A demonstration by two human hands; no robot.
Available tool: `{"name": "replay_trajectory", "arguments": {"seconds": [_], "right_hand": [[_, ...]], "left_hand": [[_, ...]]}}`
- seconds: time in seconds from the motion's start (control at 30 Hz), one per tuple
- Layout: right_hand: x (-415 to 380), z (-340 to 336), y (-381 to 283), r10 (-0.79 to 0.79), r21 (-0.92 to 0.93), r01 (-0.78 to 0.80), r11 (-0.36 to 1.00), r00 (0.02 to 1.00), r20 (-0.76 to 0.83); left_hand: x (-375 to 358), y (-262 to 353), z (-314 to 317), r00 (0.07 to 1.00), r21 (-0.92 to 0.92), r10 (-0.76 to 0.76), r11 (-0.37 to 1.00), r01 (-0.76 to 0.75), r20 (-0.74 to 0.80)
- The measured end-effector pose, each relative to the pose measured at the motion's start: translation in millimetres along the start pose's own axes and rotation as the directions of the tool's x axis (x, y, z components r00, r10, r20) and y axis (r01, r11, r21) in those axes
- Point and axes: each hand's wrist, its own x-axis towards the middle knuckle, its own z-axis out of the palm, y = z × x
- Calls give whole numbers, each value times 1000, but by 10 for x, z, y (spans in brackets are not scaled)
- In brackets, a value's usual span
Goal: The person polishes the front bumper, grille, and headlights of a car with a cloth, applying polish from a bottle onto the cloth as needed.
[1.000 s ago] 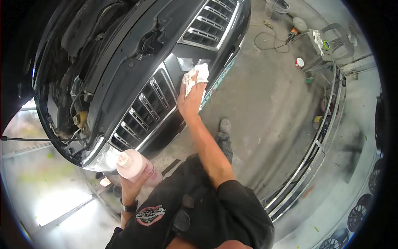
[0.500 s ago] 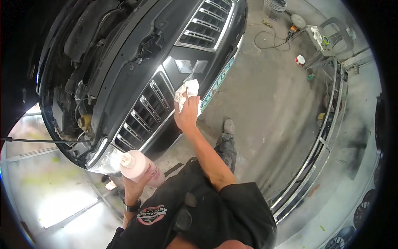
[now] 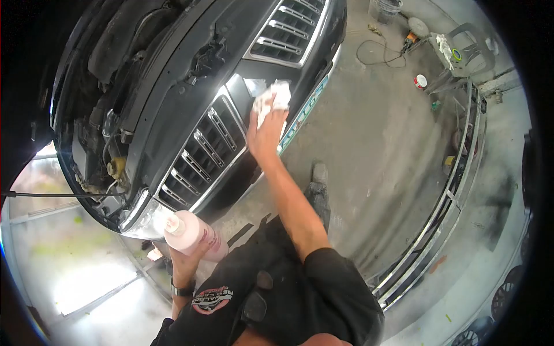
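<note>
My right hand (image 3: 266,135) presses a crumpled white cloth (image 3: 272,99) against the emblem (image 3: 254,86) at the middle of the car's front, its fingers closed on the cloth. Part of the emblem is covered by cloth and hand. On either side of it are the chrome-barred grille openings (image 3: 203,151). Low on the left, my left hand (image 3: 186,264) grips a large pale pink bottle (image 3: 192,232) with a white cap. The bottle is held near the headlight (image 3: 145,219); a watch is on that wrist.
The engine bay (image 3: 109,104) lies open at the left. Below the emblem runs the licence plate (image 3: 306,115). On the floor are a corded polisher (image 3: 411,39), a bucket (image 3: 385,8) and a red-and-white tub (image 3: 420,81). A grey chair (image 3: 470,49) and a metal frame (image 3: 447,202) stand at the right.
My right hand has moved with the cloth up and slightly right, over the emblem. The bottle in my left hand has stayed almost in place.
</note>
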Motion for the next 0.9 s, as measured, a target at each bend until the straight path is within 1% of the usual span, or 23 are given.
{"name": "replay_trajectory", "arguments": {"seconds": [0.03, 0.1, 0.17, 0.2, 0.27, 0.33, 0.37, 0.4, 0.43, 0.5, 0.53, 0.6, 0.63, 0.67, 0.7, 0.77, 0.8, 0.9], "right_hand": [[109, -13, -50, 63, -10, -63, 998, 998, -14], [-111, 66, 104, -38, -52, 39, 998, 999, 11], [-527, 46, 102, -8, -122, 22, 992, 993, 119], [-547, -29, 53, 33, -45, -25, 999, 984, 173], [-356, 14, 24, 11, -51, -7, 999, 996, 92], [52, 15, -63, 13, -37, -14, 999, 1000, -3], [195, -64, -124, 88, -27, -86, 996, 994, 61], [124, -50, -103, 66, -30, -65, 997, 996, 53], [60, -18, -63, 37, -32, -35, 999, 999, 39], [-394, 79, 34, 21, -109, -6, 994, 991, 135], [-480, 5, -57, 74, -36, -68, 997, 981, 178], [-301, -60, -42, 110, -9, -110, 994, 990, 86], [-198, -66, 11, 132, 9, -132, 991, 990, 44], [-57, -36, 105, 286, 115, -282, 953, 958, -18], [59, -35, 203, 271, 33, -269, 962, 958, -90], [121, -98, 329, 223, -32, -229, 973, 967, -124], [108, -149, 384, 242, 44, -238, 970, 964, -114], [73, -305, 453, 278, 244, -252, 936, 958, -76]], "left_hand": [[-37, -47, -9, 1000, -5, 3, 1000, -3, -1], [-3, -117, -17, 999, -20, 44, 999, -44, -1], [14, -64, -16, 998, 17, 56, 998, -57, 16], [17, -47, -12, 998, 37, 58, 998, -59, 26], [0, -44, -35, 1000, 23, 19, 1000, -19, 20], [24, -61, -25, 1000, 37, 4, 999, -5, 27], [26, -86, -23, 999, 59, 3, 998, -5, 33], [15, -92, -33, 999, 82, 2, 997, -5, 39], [13, -74, -14, 999, 80, 33, 996, -36, 40], [23, -33, 51, 994, 70, 105, 992, -107, 37], [22, -31, 35, 996, 52, 79, 995, -81, 37], [-13, -62, -1, 999, 14, 20, 1000, -20, 34], [-51, -71, -9, 1000, 18, 15, 1000, -16, 23], [-71, -69, -30, 1000, 26, 15, 1000, -15, 14], [-53, -66, -40, 1000, 31, 24, 999, -24, 8], [-48, -88, -38, 1000, 6, 22, 1000, -22, -5], [-85, -117, -46, 1000, -9, 12, 1000, -12, -13], [-136, -218, -152, 1000, 93, -17, 996, 19, -26]]}}
